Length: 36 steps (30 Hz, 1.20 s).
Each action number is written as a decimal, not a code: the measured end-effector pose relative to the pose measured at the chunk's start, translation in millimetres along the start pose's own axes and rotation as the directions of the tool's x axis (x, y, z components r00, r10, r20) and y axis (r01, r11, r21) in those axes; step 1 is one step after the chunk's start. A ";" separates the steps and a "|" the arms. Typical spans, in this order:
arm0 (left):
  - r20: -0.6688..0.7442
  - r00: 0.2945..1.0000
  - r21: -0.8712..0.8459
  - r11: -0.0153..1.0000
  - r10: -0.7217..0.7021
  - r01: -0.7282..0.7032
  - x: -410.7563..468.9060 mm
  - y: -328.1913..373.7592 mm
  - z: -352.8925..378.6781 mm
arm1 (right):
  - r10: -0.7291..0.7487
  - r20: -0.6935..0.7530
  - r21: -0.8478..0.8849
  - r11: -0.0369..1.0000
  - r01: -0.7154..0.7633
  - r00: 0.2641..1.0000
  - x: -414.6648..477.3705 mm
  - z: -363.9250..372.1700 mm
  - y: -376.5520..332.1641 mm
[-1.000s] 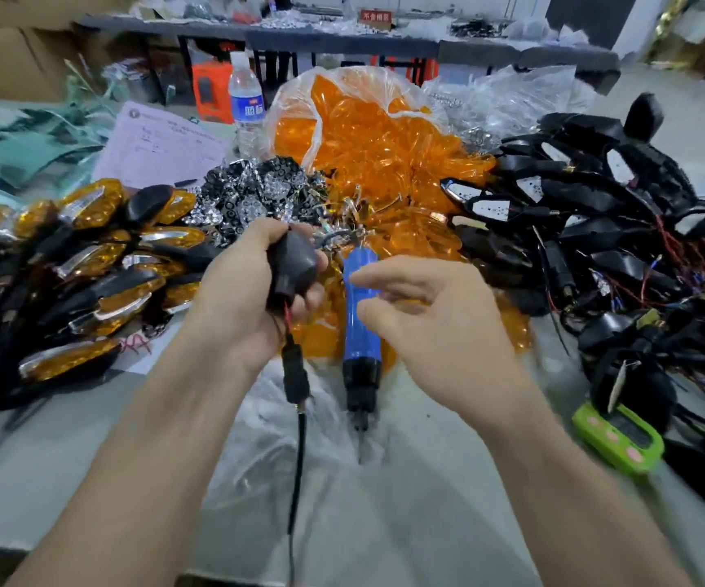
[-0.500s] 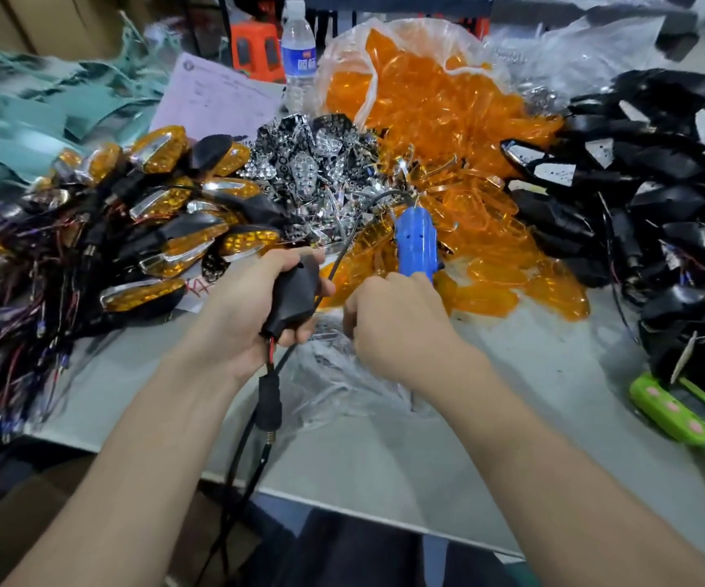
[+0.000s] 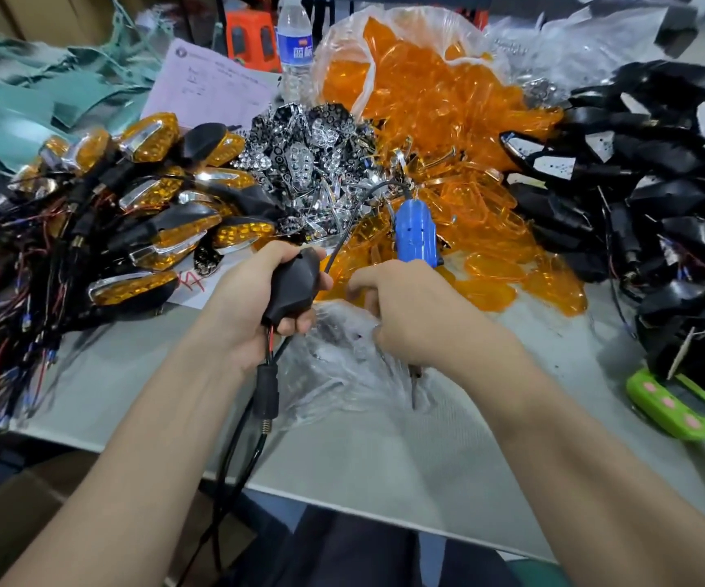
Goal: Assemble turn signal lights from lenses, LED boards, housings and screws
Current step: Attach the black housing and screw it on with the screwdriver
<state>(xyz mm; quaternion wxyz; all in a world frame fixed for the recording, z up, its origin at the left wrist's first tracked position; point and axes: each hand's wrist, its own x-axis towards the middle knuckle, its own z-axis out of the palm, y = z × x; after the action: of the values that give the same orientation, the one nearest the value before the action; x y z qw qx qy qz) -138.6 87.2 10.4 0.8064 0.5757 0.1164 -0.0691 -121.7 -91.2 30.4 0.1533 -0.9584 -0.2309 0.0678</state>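
Head view: the left hand (image 3: 253,302) has its grip closed round a black housing (image 3: 293,283), held over the near middle of the worktop (image 3: 384,468). Wires (image 3: 270,338) hang down from the housing. The right hand (image 3: 418,315) has its grip closed round a blue screwdriver (image 3: 414,233), just right of the housing. Orange lenses (image 3: 427,120) lie in a big heap at the far side. Finished lights (image 3: 151,230) are piled on the left. More housings (image 3: 660,171) are piled on the right.
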 end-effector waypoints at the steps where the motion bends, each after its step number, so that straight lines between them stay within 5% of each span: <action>1: 0.008 1.000 0.000 1.000 -0.001 0.001 1.3 -0.3 1.5 | 0.003 -0.022 -0.026 1.000 -0.003 1.000 1.3 3.2 0.2; 5: 0.021 1.000 0.004 1.000 -0.005 0.005 4.2 -1.7 8.8 | 0.004 -0.157 0.022 1.000 -0.001 0.988 9.3 11.3 0.4; 11: 0.041 0.999 -0.017 1.000 -0.008 0.009 4.6 3.1 9.4 | 0.065 -0.505 0.086 0.996 -0.025 0.861 16.4 7.0 3.3; 17: 0.026 0.999 -0.006 1.000 0.018 -0.018 5.1 -1.0 12.1 | -0.083 -0.124 -0.267 0.963 0.048 0.989 8.9 -2.4 11.4; 20: 0.018 0.999 0.007 0.999 0.034 -0.034 8.0 -4.4 15.1 | -0.062 -0.020 -0.240 0.969 0.055 0.998 9.1 2.8 0.1; 23: 0.008 0.999 0.014 0.999 0.044 -0.044 9.9 -7.4 16.0 | -0.060 -0.018 -0.097 0.994 0.058 0.998 11.3 9.2 -5.0; 30: -0.047 0.997 0.072 0.996 0.056 -0.053 13.4 -10.6 15.8 | -0.164 -0.045 -0.280 0.949 0.145 0.985 8.7 14.8 -12.1; 36: -0.078 0.991 0.099 0.990 0.112 -0.104 12.9 -14.7 20.2 | -0.124 -0.040 -0.122 0.985 0.119 0.991 4.7 9.9 -10.0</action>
<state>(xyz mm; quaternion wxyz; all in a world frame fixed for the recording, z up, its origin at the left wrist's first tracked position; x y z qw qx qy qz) -127.6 63.5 -0.2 0.7751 0.6212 0.1151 -0.0064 -123.8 -77.9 24.0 0.1051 -0.9514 -0.2888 0.0215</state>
